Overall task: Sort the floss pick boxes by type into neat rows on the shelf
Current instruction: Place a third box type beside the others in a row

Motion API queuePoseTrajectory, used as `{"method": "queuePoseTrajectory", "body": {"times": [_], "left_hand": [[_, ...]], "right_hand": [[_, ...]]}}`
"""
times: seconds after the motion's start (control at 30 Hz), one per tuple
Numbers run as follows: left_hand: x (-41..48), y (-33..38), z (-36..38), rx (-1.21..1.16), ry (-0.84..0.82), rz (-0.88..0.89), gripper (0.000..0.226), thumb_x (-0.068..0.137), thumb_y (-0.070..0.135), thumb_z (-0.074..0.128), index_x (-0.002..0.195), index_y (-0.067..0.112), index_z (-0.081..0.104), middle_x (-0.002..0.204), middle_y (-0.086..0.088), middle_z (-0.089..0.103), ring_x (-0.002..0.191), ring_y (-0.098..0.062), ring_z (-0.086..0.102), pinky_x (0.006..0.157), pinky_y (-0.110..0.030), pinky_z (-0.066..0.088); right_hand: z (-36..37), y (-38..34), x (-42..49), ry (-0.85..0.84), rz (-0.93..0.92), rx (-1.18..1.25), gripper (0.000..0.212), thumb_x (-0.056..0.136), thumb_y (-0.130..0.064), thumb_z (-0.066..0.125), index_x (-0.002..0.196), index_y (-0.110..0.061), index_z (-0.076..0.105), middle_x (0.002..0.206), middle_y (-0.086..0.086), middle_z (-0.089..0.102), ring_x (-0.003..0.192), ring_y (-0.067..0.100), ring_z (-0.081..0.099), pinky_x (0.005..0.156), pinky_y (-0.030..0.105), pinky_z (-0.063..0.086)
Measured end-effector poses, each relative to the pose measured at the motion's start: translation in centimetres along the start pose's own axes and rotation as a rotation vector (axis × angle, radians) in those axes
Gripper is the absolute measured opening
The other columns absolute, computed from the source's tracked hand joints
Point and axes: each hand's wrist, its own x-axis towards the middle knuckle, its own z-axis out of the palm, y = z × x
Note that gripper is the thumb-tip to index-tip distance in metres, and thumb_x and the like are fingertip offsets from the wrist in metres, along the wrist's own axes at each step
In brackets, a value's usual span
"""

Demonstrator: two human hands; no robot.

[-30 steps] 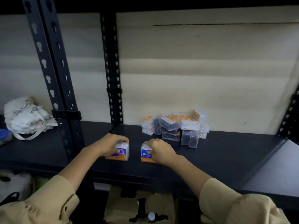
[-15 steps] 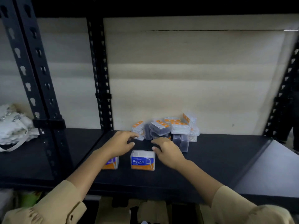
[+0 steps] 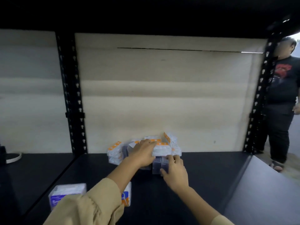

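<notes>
Left fingers: straight, released, laid flat over the top of the pile of floss pick boxes. The tips touch a white-topped box high in the pile. My left hand covers the pile's middle, so I can't tell what's under the palm.

Right fingers: curled over a dark box at the pile's front edge, thumb on its near face, grasping it. A second dark box stands touching it on the left. My right hand is just beside the left one. I can't tell if they touch.

The pile sits at the back of the black shelf, against the beige back panel, about midway between the left upright and the right upright. It's unsorted, with orange-labelled tops at mixed angles. One orange-edged box is tilted up at the back right.

Front left of the shelf, well apart from the pile:
- A blue-label box stands upright in plain view.
- A second blue-label box is to its right, mostly hidden behind my left sleeve.

A white strap lies at the far left, beyond the left upright. A person in a dark T-shirt stands past the right upright.
</notes>
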Motion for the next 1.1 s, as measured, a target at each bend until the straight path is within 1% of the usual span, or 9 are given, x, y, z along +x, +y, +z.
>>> {"method": "queuePoseTrajectory", "body": {"times": [0.07,0.17,0.33,0.47,0.57,0.73,0.9,1.0,1.1], "left_hand": [[1.4,0.2,0.1,0.075,-0.042,0.000,0.067,0.088,0.030,0.058,0.147,0.021,0.027,0.152,-0.007,0.030,0.138,-0.027,0.029,0.111,-0.040,0.032],[3.1,0.1,0.6,0.076,-0.113,-0.006,0.071,0.084,0.033,0.060,0.147,0.027,0.027,0.151,-0.006,0.031,0.138,-0.027,0.031,0.108,-0.041,0.033],[4.0,0.3,1.0,0.019,-0.138,-0.014,0.067,0.083,0.033,0.061,0.144,0.034,0.031,0.153,-0.002,0.032,0.139,-0.026,0.031,0.108,-0.042,0.034],[3.9,0.6,0.9,-0.034,-0.114,-0.022,0.052,0.080,0.030,0.065,0.128,0.027,0.045,0.132,-0.009,0.044,0.119,-0.029,0.047,0.091,-0.037,0.042],[3.3,1.0,0.8,-0.073,-0.109,-0.014,0.046,0.078,0.031,0.066,0.121,0.028,0.048,0.127,-0.007,0.046,0.114,-0.027,0.049,0.083,-0.035,0.041],[2.1,1.6,0.4,-0.197,-0.043,0.010,0.053,0.077,0.031,0.065,0.127,0.028,0.049,0.136,-0.001,0.050,0.125,-0.023,0.046,0.093,-0.032,0.041],[0.3,2.8,-0.6,-0.313,0.073,-0.003,0.051,0.073,0.033,0.070,0.122,0.029,0.055,0.126,0.000,0.060,0.118,-0.022,0.051,0.093,-0.033,0.045],[-1.0,3.5,-1.0,-0.329,0.089,0.027,0.048,0.073,0.028,0.068,0.119,0.031,0.054,0.123,-0.002,0.056,0.119,-0.023,0.045,0.086,-0.030,0.039],[-2.5,4.1,-0.8,-0.272,0.056,0.065,0.056,0.073,0.024,0.066,0.126,0.031,0.050,0.130,0.000,0.049,0.126,-0.024,0.037,0.096,-0.033,0.037]], "right_hand": [[0.6,0.4,0.5,-0.019,0.032,0.017,0.049,0.087,-0.038,0.057,0.127,-0.018,0.038,0.128,0.002,0.040,0.117,0.020,0.044,0.085,0.030,0.047],[1.2,0.8,1.0,-0.059,0.069,0.063,0.048,0.085,-0.040,0.060,0.122,-0.019,0.038,0.123,0.000,0.040,0.111,0.019,0.047,0.070,0.026,0.042],[1.4,1.4,1.4,-0.060,0.085,0.151,0.039,0.084,-0.038,0.062,0.109,-0.021,0.038,0.105,-0.005,0.042,0.087,0.017,0.052,0.060,0.030,0.042],[0.9,1.5,1.3,-0.076,0.067,0.177,0.040,0.082,-0.033,0.062,0.111,-0.020,0.037,0.109,-0.003,0.049,0.091,0.021,0.057,0.061,0.030,0.041],[0.5,1.8,0.8,-0.066,0.076,0.227,0.035,0.080,-0.026,0.059,0.108,-0.018,0.040,0.105,-0.002,0.051,0.084,0.017,0.050,0.063,0.030,0.043],[-1.0,3.1,-0.6,-0.015,0.140,0.325,0.036,0.078,-0.028,0.061,0.108,-0.018,0.045,0.099,-0.003,0.053,0.087,0.019,0.053,0.064,0.030,0.043],[-2.3,4.9,-1.8,0.058,0.235,0.478,0.023,0.076,-0.020,0.061,0.096,-0.023,0.049,0.089,0.002,0.063,0.081,0.022,0.062,0.072,0.042,0.055],[-3.4,5.9,-2.6,0.085,0.278,0.480,0.021,0.079,-0.017,0.061,0.094,-0.024,0.048,0.092,0.003,0.062,0.082,0.024,0.062,0.072,0.042,0.056],[-4.3,6.8,-3.4,0.101,0.318,0.480,0.021,0.079,-0.012,0.059,0.094,-0.022,0.049,0.096,0.005,0.063,0.085,0.025,0.060,0.072,0.039,0.054]]}}
